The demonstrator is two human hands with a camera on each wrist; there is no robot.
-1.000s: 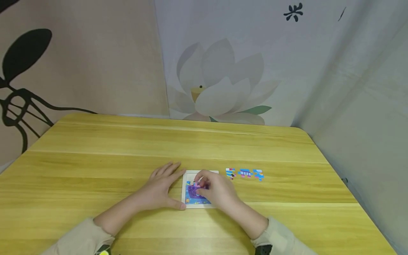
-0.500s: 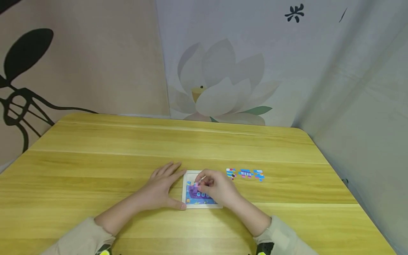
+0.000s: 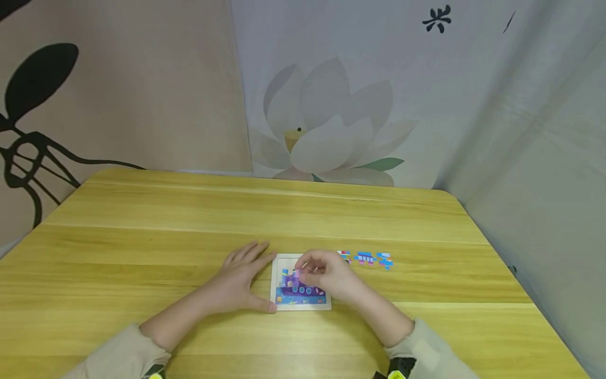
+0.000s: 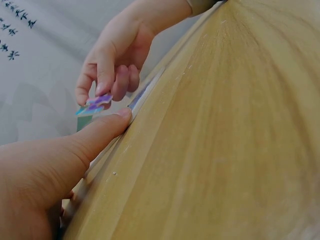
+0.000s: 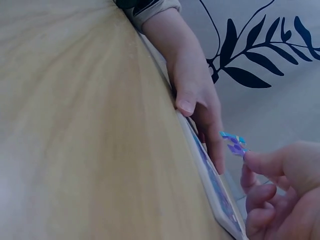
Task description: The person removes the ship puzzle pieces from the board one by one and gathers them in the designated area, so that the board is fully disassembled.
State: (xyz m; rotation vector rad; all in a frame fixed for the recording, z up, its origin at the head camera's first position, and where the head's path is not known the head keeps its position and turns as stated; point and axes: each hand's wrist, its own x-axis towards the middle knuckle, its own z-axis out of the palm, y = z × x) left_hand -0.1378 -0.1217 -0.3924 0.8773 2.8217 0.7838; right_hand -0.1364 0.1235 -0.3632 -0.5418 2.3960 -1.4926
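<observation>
A white-framed jigsaw puzzle tray [image 3: 303, 308] lies on the table, its lower part filled with a purple ship and blue water picture. My left hand [image 3: 236, 276] rests beside it with fingers spread, the thumb tip at the near left corner of the frame. Between thumb and fingertips, my right hand [image 3: 331, 273] pinches a purple and blue puzzle piece [image 4: 98, 101]. The right wrist view shows this puzzle piece [image 5: 235, 144] raised above the tray and tilted. In the head view it overlaps the left part of the picture.
Right of the tray lie loose puzzle pieces: one [image 3: 344, 255] partly hidden behind the right hand, a purple and blue one [image 3: 365, 257], and a blue one [image 3: 384, 260]. The wooden table [image 3: 189, 210] ends at a printed curtain [image 3: 331, 105] behind.
My right hand has lifted and shifted slightly right with the puzzle piece pinched, uncovering more of the ship picture. The left hand stays at the frame.
</observation>
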